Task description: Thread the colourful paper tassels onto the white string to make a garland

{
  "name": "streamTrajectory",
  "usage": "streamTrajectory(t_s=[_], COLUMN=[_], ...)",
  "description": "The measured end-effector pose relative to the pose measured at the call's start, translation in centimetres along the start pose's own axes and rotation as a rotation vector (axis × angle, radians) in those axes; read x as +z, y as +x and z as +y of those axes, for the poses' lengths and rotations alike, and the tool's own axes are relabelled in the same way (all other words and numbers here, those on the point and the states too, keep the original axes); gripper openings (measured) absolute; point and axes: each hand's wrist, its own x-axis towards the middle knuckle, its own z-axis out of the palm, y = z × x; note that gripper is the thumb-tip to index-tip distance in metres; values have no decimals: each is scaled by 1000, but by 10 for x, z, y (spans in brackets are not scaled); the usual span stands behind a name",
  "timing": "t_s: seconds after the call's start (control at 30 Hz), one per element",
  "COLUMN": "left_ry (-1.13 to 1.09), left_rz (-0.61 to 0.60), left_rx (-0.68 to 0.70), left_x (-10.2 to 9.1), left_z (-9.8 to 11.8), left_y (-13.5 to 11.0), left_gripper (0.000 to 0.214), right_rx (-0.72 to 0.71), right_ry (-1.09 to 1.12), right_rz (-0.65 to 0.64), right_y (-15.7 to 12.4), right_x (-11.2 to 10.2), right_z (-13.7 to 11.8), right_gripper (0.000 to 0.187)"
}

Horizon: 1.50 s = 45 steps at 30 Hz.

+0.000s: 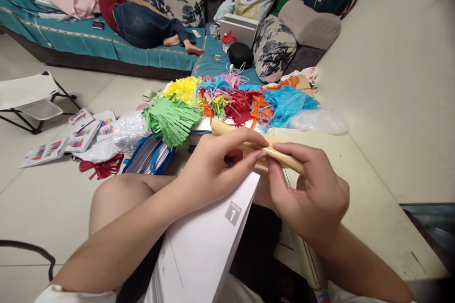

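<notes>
My left hand (216, 165) and my right hand (309, 189) meet in front of me over a pale wooden stick (249, 139). The stick lies slanted from upper left to lower right. My right hand wraps its lower end. The fingertips of my left hand pinch it near the middle, touching my right index finger. A white booklet (202, 241) marked with a grey "1" rests on my lap under my left wrist. Just beyond the stick lie heaps of cut paper fringe: green (172, 120), yellow (183, 89), red (240, 106), orange (261, 106) and blue (286, 102).
A low beige table (373, 199) stretches to the right. Printed colour sheets (76, 135) and red strips (101, 168) lie on the floor at left, near a folding stool (31, 99). Another person lies on a teal sofa (88, 42) at the back, beside cushions and bags.
</notes>
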Motion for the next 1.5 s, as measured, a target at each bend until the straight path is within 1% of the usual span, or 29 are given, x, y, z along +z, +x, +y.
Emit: streamTrajectory(t_s=[0.07,0.17,0.27,0.37,0.6,0.7,0.8,0.9,1.03,1.1,1.2,1.33,1.5], left_ry=[-1,11,14,10,11,17,44,94,126,133,164,207,249], left_rz=[8,21,36,38,35,40,48,69,82,71,73,112,194], left_rx=[1,-14,-28,-31,-36,-12,11,-10,-69,-99,-108,-102,-100], left_x=[1,2,4,5,5,5,5,3,-4,-11,-23,-40,-65], left_z=[0,1,2,4,9,8,7,4,-8,-16,-26,-39,-55], left_y=[-2,-4,-5,-5,-4,-5,-6,-5,1,5,9,11,9], left_gripper=[24,25,24,23,23,19,15,13,11,12,17,24,24], right_rx=[-8,24,61,63,85,76,68,96,134,144,161,151,125], right_ry=[-1,37,39,25,37,74,59,31,87,138,209,269,303], right_rz=[4,-5,-15,-24,-39,-48,-60,-95,-185,-233,-290,-330,-398], right_y=[0,1,2,3,2,1,1,2,6,9,16,26,41], right_x=[0,-1,-3,-4,-5,-5,-4,-2,11,20,36,57,86], right_z=[-2,-6,-10,-11,-12,-11,-9,-7,-1,2,4,3,-8], right_gripper=[32,34,31,28,23,25,21,19,23,24,28,30,29])
